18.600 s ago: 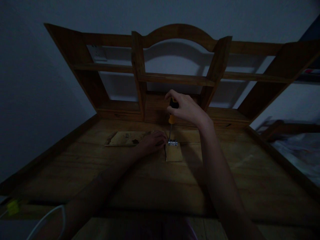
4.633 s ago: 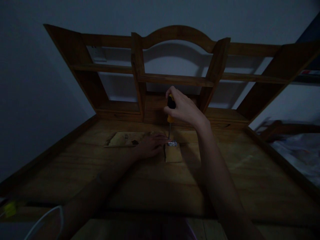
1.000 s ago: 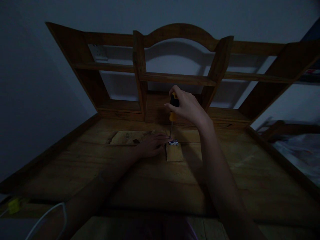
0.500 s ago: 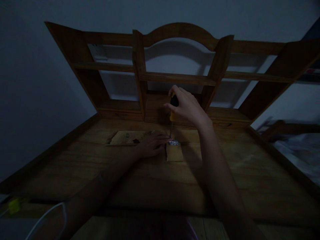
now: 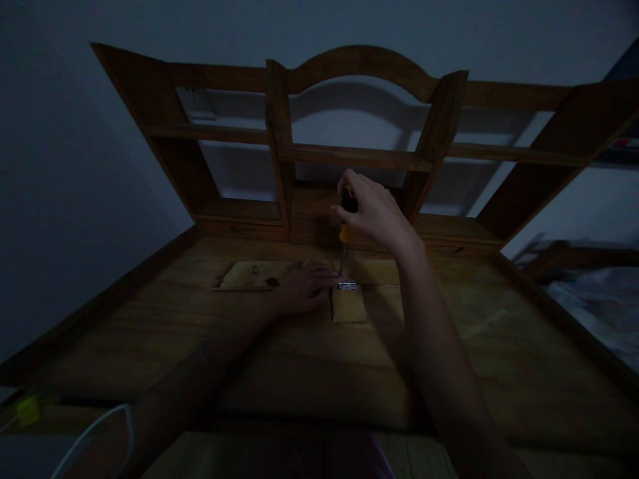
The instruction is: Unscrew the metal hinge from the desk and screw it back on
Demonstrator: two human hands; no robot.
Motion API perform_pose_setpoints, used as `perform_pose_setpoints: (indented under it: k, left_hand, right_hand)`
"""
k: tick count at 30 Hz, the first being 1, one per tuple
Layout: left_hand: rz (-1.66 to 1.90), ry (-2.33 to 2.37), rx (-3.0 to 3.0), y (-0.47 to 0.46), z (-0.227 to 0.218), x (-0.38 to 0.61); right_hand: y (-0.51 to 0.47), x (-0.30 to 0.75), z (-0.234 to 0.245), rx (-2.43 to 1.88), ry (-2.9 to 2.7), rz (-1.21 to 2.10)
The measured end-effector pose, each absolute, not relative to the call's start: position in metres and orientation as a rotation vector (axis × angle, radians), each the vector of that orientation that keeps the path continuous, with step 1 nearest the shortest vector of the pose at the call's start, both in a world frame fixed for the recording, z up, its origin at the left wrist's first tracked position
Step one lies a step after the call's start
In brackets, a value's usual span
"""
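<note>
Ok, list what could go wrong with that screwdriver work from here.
1. The screwdriver tip stands on the metal fitting, right beside the left hand; a slip could jab those fingers.
2. The scene is very dim, so the right hand may seat the tip badly and slip off.

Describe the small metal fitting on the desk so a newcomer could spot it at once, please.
On the wooden desk, before the arched shelf unit, lies a pale wood block. The metal fitting sits at its far edge, under the screwdriver held by the right hand, beside the left hand. It is the only shiny silver piece among dull wood.
</note>
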State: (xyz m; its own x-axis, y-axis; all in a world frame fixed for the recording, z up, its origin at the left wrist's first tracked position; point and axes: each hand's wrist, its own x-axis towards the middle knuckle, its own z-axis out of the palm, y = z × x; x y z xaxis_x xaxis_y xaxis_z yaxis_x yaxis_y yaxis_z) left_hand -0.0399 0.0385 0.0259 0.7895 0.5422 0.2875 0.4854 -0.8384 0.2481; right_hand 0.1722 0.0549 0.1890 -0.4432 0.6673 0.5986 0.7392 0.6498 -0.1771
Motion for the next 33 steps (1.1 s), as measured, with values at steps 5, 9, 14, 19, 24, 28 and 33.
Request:
perform_pose_setpoints:
  k: [5,9,14,19,24,28,33]
  left_hand:
    - [0.541,0.815,2.802,0.0378,0.0260,-0.0389]
    - [0.546,0.818,2.814,0.0373,0.0262,-0.0386]
    - [0.530,0.817,2.826,0.0385,0.0245,-0.0397]
    - [0.522,0.802,2.830,0.0385,0.0244,-0.0398]
    - [0.532,0.803,2.827,0.0363,0.0272,-0.0388]
    - [0.518,0.818,2.829,0.0375,0.0251,-0.0395]
    - [0.516,0.820,2.833,0.0402,0.0209,-0.0409]
  right_hand:
    - [0.0501,0.1705,0.1901,-1.089,-2.208,-0.137]
    - [0.0510,0.1715,0.1908,-1.071,-2.217,-0.169]
    - [0.0548,0.1747,0.1904,-1.095,-2.227,-0.230]
    - [0.0500,0.1731,0.1904,-1.107,-2.226,-0.201]
    - [0.0491,0.1746,0.1911,-1.091,-2.253,-0.162]
    - [0.0507,0.1762,0.1907,-1.087,-2.251,-0.174]
    - [0.0489,0.1737,0.1900,-1.076,-2.244,-0.146]
